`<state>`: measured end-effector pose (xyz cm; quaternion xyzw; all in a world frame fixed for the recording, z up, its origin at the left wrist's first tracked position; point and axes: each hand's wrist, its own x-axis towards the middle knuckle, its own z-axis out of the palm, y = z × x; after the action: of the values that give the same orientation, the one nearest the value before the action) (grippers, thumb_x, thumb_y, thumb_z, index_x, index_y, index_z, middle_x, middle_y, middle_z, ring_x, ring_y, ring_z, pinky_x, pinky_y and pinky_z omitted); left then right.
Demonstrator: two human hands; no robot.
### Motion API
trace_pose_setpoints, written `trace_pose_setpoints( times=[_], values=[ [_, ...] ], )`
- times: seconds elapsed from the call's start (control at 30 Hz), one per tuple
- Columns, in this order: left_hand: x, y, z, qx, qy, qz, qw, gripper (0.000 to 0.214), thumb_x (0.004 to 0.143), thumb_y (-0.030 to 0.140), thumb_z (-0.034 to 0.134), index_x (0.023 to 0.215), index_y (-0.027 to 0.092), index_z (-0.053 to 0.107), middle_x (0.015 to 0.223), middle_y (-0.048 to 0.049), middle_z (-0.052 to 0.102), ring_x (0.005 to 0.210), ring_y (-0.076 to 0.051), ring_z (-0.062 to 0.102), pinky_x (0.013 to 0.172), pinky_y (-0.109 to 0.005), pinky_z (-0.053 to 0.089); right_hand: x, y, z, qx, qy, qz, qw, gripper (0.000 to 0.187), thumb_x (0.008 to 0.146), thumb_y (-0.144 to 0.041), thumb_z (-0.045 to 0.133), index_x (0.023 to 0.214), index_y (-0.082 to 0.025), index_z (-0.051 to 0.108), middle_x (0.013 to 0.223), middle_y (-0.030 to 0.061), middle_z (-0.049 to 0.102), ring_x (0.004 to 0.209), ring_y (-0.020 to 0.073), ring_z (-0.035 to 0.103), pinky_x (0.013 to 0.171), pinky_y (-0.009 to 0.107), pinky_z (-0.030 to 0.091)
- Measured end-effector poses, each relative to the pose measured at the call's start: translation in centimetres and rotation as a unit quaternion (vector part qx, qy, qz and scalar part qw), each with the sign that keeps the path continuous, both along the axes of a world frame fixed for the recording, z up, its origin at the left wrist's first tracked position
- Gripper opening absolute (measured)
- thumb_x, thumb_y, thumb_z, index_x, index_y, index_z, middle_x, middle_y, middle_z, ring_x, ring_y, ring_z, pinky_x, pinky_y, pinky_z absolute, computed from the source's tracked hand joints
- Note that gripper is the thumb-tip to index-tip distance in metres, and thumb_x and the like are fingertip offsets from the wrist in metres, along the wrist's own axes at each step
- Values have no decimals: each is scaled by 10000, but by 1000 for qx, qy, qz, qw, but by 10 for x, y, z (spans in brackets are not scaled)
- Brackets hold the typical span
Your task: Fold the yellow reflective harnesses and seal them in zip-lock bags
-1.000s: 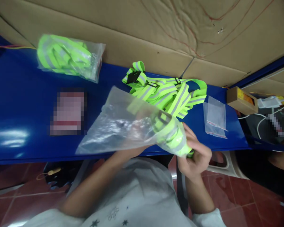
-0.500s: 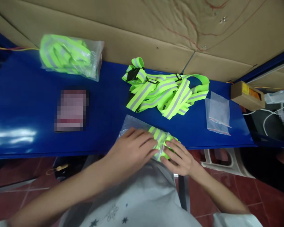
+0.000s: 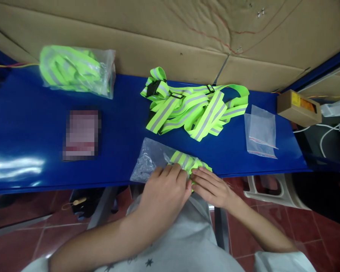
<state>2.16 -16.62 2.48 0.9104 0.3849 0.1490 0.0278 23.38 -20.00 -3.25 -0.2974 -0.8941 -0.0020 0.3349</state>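
At the table's front edge lies a clear plastic bag (image 3: 147, 156) with a folded neon-yellow reflective strap (image 3: 181, 158) at its right end. My left hand (image 3: 167, 189) is closed over the bag's middle, its fingers curled down at the strap. From the right, my right hand (image 3: 212, 189) grips the strap's end, fingers together and fingertips close to my left thumb. The hands hide part of the strap and the bag's mouth. Just behind them is a loose pile of reflective straps (image 3: 192, 107) with black buckles.
A filled bag of straps (image 3: 73, 71) stands at the back left. A blurred-out pinkish item (image 3: 81, 134) lies on the blue table (image 3: 116, 128). At the right are flat clear bags (image 3: 262, 130) and a small cardboard box (image 3: 297, 109). Cardboard (image 3: 130, 34) lines the back.
My left hand has curled inward and shifted down, uncovering more of the bag's left part. My right hand's fingers have drawn together on the strap. The view has shifted slightly.
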Motion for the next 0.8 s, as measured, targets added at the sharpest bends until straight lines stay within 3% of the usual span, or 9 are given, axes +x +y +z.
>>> trace_pose_setpoints(
  times=[0.1, 0.17, 0.3, 0.37, 0.43, 0.5, 0.6, 0.7, 0.8],
  values=[
    [6, 3, -4, 17, -59, 5, 998, 111, 905, 132, 595, 801, 165, 615, 743, -44, 613, 694, -239, 622, 647, -380, 479, 2, -3, -2, -56, 0, -23, 998, 257, 954, -48, 600, 1196, -112, 659, 1209, 157, 751, 1368, 262, 598, 1168, 476, 529],
    [9, 4, -7, 51, -99, -27, 993, 100, 915, 131, 596, 823, 162, 623, 743, -32, 607, 697, -226, 599, 660, -372, 460, 4, -5, -5, -90, 9, -40, 995, 259, 960, -47, 579, 1181, -153, 663, 1259, 135, 735, 1355, 248, 610, 1168, 461, 533],
    [2, 10, -10, 62, -139, -106, 983, 80, 970, 176, 611, 1014, 143, 670, 838, -30, 671, 763, -199, 608, 740, -359, 463, 9, -6, -7, -191, 131, -68, 970, 264, 951, -110, 644, 1176, -248, 633, 1219, 81, 743, 1216, 229, 703, 1068, 411, 606],
    [-8, 17, -8, 43, -121, -120, 984, 314, 995, 357, 637, 1227, 146, 644, 1063, -71, 728, 968, -230, 657, 876, -398, 478, 10, -3, -6, -209, 194, -98, 953, 372, 939, -149, 686, 1271, -272, 571, 1168, 82, 738, 1133, 220, 731, 977, 382, 641],
    [-18, 28, -4, 41, -69, -128, 988, 598, 961, 533, 652, 1399, 139, 555, 1343, -126, 675, 1252, -292, 601, 1071, -476, 419, 7, 4, -4, -211, 227, -120, 943, 455, 928, -195, 720, 1323, -270, 506, 1151, 94, 712, 1107, 220, 724, 923, 373, 645],
    [-24, 43, -1, 57, -20, -142, 988, 669, 937, 567, 667, 1409, 111, 537, 1419, -153, 638, 1342, -315, 556, 1159, -506, 355, 2, 15, -3, -234, 260, -124, 928, 492, 890, -256, 781, 1290, -269, 494, 1155, 93, 677, 1109, 224, 701, 907, 371, 632],
    [-23, 66, 0, 65, 21, -149, 986, 569, 930, 535, 692, 1284, 99, 597, 1227, -146, 722, 1155, -298, 665, 1032, -444, 456, -10, 35, 2, -277, 274, -151, 909, 407, 840, -326, 835, 1127, -254, 555, 1098, 66, 647, 1017, 206, 677, 859, 334, 598],
    [-20, 82, 0, 51, 27, -134, 989, 560, 906, 563, 704, 1218, 107, 614, 1102, -129, 736, 1021, -287, 702, 882, -391, 490, -18, 49, 9, -269, 250, -193, 910, 272, 850, -339, 825, 985, -236, 613, 976, 38, 653, 909, 189, 658, 821, 317, 564],
    [-21, 88, -3, 36, 1, -127, 991, 560, 897, 565, 711, 1206, 108, 615, 1083, -122, 737, 995, -276, 709, 850, -377, 480, -19, 50, 14, -264, 237, -171, 919, 184, 918, -306, 751, 1073, -240, 678, 1056, 70, 696, 984, 214, 682, 874, 348, 574]
  ],
)
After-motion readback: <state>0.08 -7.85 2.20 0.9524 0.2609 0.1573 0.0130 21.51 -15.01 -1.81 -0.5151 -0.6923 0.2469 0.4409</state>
